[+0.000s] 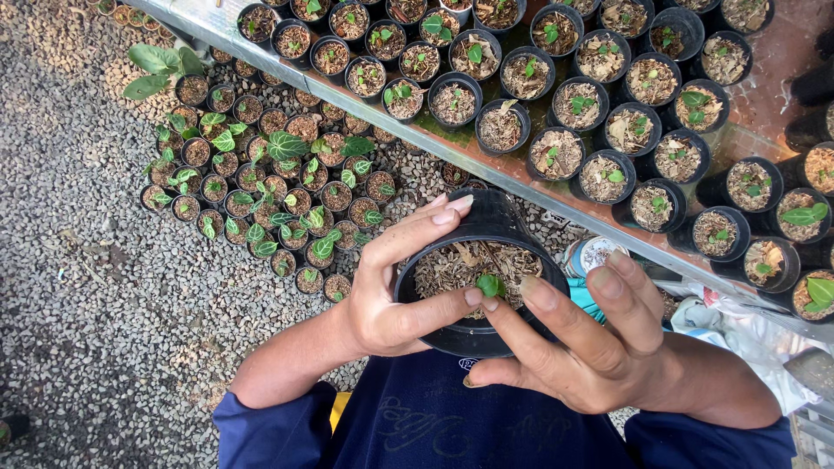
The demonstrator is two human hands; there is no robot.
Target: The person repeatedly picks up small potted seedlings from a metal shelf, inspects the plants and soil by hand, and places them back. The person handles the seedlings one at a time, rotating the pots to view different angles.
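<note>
My left hand grips a black plastic pot by its rim, thumb over the near edge, fingers on the far side. The pot is filled with brown bark mix and has a small green seedling near its front edge. My right hand is beside the pot, with its index finger and thumb touching the seedling and the mix around it. The pot is held above my lap, over dark blue clothing.
A metal bench runs diagonally across the top, carrying many black pots with small seedlings. On the gravel ground at left stands a cluster of smaller pots with green leafy plants. A white bag lies at right.
</note>
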